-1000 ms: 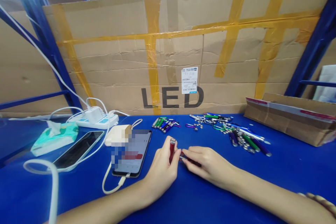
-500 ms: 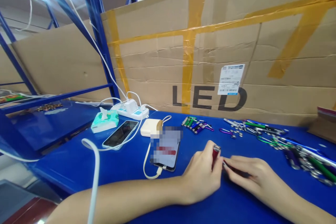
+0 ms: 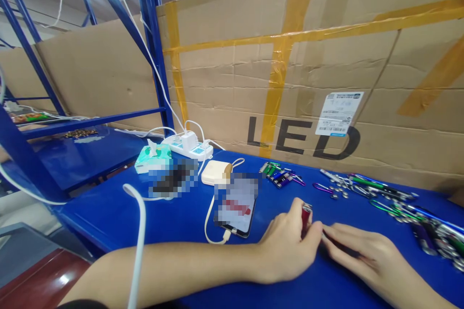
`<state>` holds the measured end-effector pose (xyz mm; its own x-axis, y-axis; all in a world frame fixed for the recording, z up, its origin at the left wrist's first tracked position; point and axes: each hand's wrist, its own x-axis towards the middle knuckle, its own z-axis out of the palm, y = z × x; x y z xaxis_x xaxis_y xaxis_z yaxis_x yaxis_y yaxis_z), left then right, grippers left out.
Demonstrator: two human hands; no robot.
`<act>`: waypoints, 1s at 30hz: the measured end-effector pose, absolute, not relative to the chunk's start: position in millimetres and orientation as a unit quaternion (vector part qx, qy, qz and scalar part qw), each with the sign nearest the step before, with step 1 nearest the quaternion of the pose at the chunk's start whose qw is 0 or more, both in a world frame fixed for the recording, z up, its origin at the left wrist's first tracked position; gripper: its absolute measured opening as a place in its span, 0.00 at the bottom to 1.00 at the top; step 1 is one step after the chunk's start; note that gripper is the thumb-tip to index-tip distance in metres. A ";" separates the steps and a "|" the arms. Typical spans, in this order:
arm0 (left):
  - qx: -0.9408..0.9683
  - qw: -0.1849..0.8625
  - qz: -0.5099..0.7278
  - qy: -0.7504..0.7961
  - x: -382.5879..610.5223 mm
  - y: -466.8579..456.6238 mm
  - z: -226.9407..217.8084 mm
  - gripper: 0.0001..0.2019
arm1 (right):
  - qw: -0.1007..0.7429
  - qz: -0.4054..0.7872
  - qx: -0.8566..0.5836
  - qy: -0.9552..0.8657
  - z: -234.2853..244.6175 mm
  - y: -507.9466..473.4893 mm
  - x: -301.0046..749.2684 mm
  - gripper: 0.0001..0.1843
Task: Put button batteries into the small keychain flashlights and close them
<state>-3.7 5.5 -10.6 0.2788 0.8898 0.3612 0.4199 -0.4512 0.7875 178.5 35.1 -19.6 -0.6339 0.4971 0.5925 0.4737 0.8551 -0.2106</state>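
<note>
My left hand (image 3: 286, 246) is closed around a small red tube (image 3: 306, 215) with a silvery end, which points up out of the fist. Its thumb reaches toward the fingertips of my right hand (image 3: 369, 251), just beside it. The right fingers are pressed together, and whatever lies in their dark gap is hidden. Beyond the left hand lies a small group of green, blue and purple tubes (image 3: 279, 176) with carabiner clips. A purple carabiner (image 3: 322, 188) and loose silvery bits (image 3: 339, 193) lie beyond the right hand.
Long coloured pens or tubes and metal parts (image 3: 431, 231) spread over the right of the blue table (image 3: 181, 224). A charging phone (image 3: 239, 207), cream power bank (image 3: 214, 173), tissue pack (image 3: 154, 157) and power strip (image 3: 194, 148) stand left. A cardboard box (image 3: 224, 87) walls the back.
The view has swung left, so the table's things appear further right. My left thumb now stretches out more toward the right hand. The red tube stays in my left hand.
</note>
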 end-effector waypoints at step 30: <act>0.782 0.323 0.322 0.424 1.0 10.5 -6.7 0.18 | 0.416 -0.227 -0.192 -0.859 -7.2 19.7 169.3 0.16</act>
<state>1.0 10.5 -6.7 0.4318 0.8722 0.2296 0.4555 -0.4306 0.7792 169.3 19.7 -7.2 -0.5802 0.1413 0.8021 0.5192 0.8230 0.2306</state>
